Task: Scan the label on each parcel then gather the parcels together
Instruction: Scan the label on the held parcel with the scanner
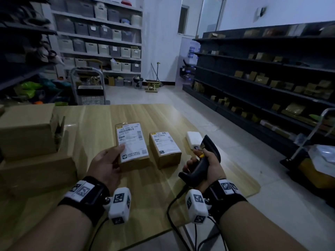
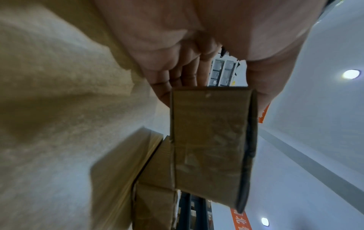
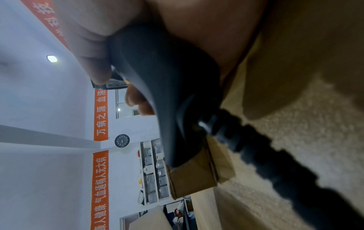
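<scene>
My left hand (image 1: 108, 160) grips a flat cardboard parcel (image 1: 132, 145) with a white label, thumb on top and fingers under it; the left wrist view shows the parcel's underside (image 2: 210, 147) held off the table. A second labelled parcel (image 1: 165, 150) lies just to its right on the wooden table (image 1: 101, 116). Beyond that sits a small white box (image 1: 194, 139). My right hand (image 1: 203, 160) grips a black corded barcode scanner (image 1: 204, 158), its head pointing away toward the white box; the scanner's handle (image 3: 167, 101) fills the right wrist view.
Large brown cartons (image 1: 27, 131) stack at the table's left. The scanner cable (image 1: 174, 209) hangs off the near edge. Dark shelves with packets (image 1: 272, 78) run along the right, a step cart (image 1: 88, 86) stands beyond the table, a trolley (image 1: 319, 160) at right.
</scene>
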The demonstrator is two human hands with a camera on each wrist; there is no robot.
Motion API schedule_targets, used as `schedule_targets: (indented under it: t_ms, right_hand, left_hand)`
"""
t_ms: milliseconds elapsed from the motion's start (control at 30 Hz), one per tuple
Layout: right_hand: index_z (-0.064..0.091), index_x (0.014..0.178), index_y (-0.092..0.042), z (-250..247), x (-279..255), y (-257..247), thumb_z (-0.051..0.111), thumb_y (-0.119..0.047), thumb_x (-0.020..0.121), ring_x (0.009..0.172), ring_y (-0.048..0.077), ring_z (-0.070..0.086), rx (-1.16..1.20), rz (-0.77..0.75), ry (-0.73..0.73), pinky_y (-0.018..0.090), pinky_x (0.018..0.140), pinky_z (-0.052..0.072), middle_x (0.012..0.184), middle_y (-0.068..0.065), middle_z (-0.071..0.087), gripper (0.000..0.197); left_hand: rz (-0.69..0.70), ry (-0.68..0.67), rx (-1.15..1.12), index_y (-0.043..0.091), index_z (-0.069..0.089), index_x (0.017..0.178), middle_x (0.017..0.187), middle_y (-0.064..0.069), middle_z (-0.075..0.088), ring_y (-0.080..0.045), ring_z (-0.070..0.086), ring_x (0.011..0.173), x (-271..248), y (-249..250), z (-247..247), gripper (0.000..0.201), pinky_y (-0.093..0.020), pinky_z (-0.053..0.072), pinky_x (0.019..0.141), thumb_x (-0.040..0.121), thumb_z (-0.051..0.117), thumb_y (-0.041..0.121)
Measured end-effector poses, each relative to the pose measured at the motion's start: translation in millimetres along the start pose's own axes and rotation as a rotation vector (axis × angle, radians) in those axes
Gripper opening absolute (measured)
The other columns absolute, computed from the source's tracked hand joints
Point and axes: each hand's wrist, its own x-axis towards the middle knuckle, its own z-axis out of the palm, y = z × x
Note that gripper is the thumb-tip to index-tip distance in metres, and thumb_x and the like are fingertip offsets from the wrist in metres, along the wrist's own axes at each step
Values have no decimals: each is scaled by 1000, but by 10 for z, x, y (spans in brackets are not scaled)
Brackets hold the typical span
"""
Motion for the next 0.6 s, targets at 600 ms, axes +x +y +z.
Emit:
schedule_targets:
  t_ms: [600]
  right_hand:
    - [67,114,-9,-68,62,-12,75,-36,90,64,23,54,44,30,-135,38,71,48,69,6,53,37]
  left_hand:
    - [-123,129,263,-4,77,110,98,-20,85,-34,84,84,374,74,1111,47,-47,68,87,84,96,30]
